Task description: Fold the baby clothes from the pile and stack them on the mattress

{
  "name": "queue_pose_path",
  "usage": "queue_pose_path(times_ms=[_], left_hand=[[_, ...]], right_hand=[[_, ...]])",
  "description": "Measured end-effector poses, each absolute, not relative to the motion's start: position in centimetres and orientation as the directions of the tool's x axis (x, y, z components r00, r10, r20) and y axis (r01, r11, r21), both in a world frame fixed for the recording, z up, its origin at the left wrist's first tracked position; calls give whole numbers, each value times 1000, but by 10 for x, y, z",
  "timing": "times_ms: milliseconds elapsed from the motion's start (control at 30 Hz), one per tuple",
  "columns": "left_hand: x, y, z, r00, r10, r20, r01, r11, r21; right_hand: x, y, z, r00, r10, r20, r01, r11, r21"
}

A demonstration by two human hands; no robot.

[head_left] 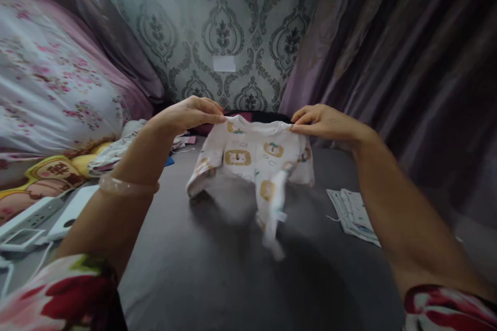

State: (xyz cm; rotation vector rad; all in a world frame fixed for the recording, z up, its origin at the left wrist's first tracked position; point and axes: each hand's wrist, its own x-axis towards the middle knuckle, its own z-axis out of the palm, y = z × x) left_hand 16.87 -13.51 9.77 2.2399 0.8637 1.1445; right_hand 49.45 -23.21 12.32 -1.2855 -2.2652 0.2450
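Note:
A small white baby shirt [248, 150] with yellow-brown lion faces hangs between my two hands above the grey bedsheet. My left hand [194, 111] pinches it at the shoulder on the left side of the neckline. At the opposite shoulder, my right hand [318, 121] pinches the cloth between thumb and fingers. Both sleeves droop at the sides. The lower front part of the shirt swings loose and is blurred.
Folded patterned cloth [355, 214] lies on the bed [202, 279] at right. On the left are a white power strip [34, 217], a white box-like device [72, 212], a yellow cartoon cushion [54, 173] and crumpled clothes [111, 155]. Purple curtains [388, 62] hang at right.

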Motion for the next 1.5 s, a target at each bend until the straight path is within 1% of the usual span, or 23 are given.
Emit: queue_pose_path(times_ms=[100,167,233,333,400,500,667,767,833,900,967,1033,1100,1133,1233,1300,1400,1467,1500], left_hand=[[167,-133,97,528,732,430,248,-617,747],[169,-132,98,529,744,407,210,-580,787],[172,-132,99,495,756,429,158,-563,811],[179,-129,96,400,776,487,72,-556,828],[183,-124,91,356,788,502,46,-551,833],[188,-118,80,341,788,512,20,-551,834],[195,-115,61,330,811,483,-30,-502,864],[198,-113,51,290,823,488,11,-513,858],[200,-112,46,243,818,521,98,-556,826],[202,-113,41,168,785,596,217,-619,755],[201,-118,38,75,694,716,365,-687,628],[196,-130,37,15,555,832,516,-717,468],[186,-146,37,13,416,909,631,-709,315],[179,-156,38,24,356,934,673,-697,249],[154,-188,48,71,218,973,746,-659,93],[139,-209,61,94,174,980,758,-651,43],[124,-230,88,112,187,976,746,-664,42],[120,-231,101,174,267,948,711,-700,66],[120,-226,103,223,322,920,689,-720,85]], right_hand=[[499,-230,121,-392,845,363,725,527,-443],[501,-227,118,-365,852,375,723,513,-463],[502,-225,117,-360,856,371,699,511,-500],[502,-220,113,-326,854,406,621,517,-589],[501,-215,107,-259,866,428,600,491,-631],[501,-203,94,-163,895,415,591,426,-685],[499,-190,75,-55,884,465,573,409,-710],[496,-186,69,-11,859,512,595,417,-687],[494,-186,66,5,823,567,653,427,-626],[490,-189,63,12,761,649,753,420,-506],[485,-199,60,-7,690,724,864,369,-344],[479,-214,57,-39,652,758,938,286,-197],[474,-233,56,-74,651,756,965,238,-111],[473,-244,58,-95,652,752,965,246,-91],[470,-275,73,-185,633,752,925,371,-85],[468,-293,90,-225,618,754,882,458,-112],[467,-307,114,-219,647,731,834,513,-204],[468,-304,121,-210,733,648,804,506,-312],[470,-299,120,-215,787,578,787,491,-375]])
